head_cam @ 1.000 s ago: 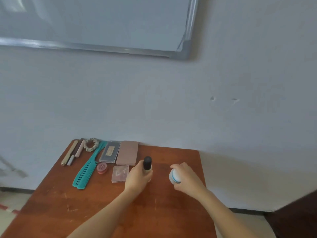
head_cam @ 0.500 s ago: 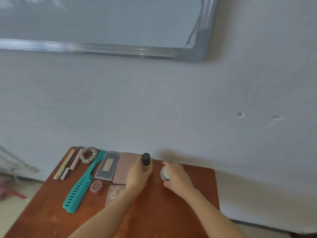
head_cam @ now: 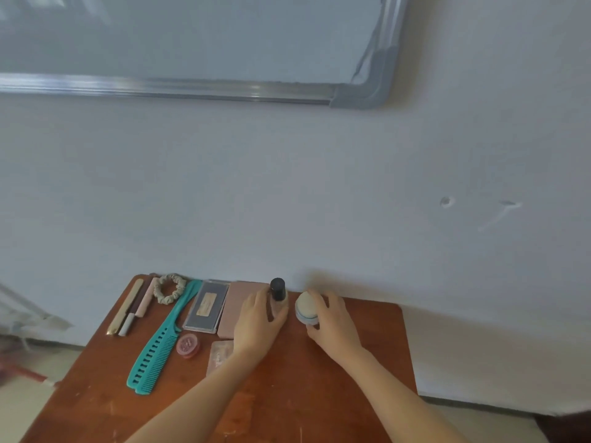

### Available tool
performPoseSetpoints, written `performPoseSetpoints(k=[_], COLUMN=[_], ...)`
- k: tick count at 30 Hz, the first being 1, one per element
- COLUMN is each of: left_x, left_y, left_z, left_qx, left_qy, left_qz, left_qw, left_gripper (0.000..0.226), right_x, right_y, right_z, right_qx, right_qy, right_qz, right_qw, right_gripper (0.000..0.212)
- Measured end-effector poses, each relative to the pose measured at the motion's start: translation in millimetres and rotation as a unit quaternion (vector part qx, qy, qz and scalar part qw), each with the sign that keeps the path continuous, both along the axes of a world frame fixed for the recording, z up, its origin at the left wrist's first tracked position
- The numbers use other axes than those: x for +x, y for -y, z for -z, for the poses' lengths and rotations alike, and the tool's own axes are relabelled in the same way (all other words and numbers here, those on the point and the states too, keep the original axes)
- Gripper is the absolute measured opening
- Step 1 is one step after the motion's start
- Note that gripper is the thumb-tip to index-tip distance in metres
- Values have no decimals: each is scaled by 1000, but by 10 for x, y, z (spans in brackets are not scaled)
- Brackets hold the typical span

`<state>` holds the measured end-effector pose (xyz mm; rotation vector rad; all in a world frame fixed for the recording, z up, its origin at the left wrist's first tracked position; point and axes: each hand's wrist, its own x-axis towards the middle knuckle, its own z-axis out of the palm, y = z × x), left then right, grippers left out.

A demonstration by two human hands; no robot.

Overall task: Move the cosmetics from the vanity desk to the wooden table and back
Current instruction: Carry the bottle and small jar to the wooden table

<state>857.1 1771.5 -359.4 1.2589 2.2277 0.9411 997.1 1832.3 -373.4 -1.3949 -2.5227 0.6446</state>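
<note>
Pale wall [head_cam: 287,193] behind, carrying a whiteboard [head_cam: 192,36] with a metal frame; below it, a reddish wooden table [head_cam: 287,407] set against the wall. Along the table's far edge, left to right: slim pencils [head_cam: 128,310] lying side by side; a beige scrunchie [head_cam: 169,289]; a teal comb [head_cam: 160,343] laid diagonally; a dark flat palette [head_cam: 206,306]; a pink palette [head_cam: 238,302] just beside it. Nearer: a small round pink pot [head_cam: 188,345] and a clear compact [head_cam: 220,354], partly hidden by the left forearm. Left hand [head_cam: 256,327] wrapped around an upright bottle with black cap [head_cam: 277,289], standing right of the pink palette. Right hand [head_cam: 334,324] cupped over a round white jar with blue band [head_cam: 306,306], near the bottle, tilted; whether it rests on the table cannot be told.
</note>
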Motion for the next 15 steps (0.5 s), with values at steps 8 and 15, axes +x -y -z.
performPoseSetpoints(k=[8, 15], left_x=[-148, -534], left_y=[418, 753], left_z=[-107, -207], left_qx=[18, 49], left_qy=[-53, -63], left_qz=[70, 167], left_qw=[996, 983], left_gripper=[46, 45], right_x=[224, 28], right_y=[414, 1222], right_z=[-268, -424], right_qx=[57, 68], right_qy=[64, 90], right_qz=[51, 160], right_qw=[995, 981], right_gripper=[61, 59])
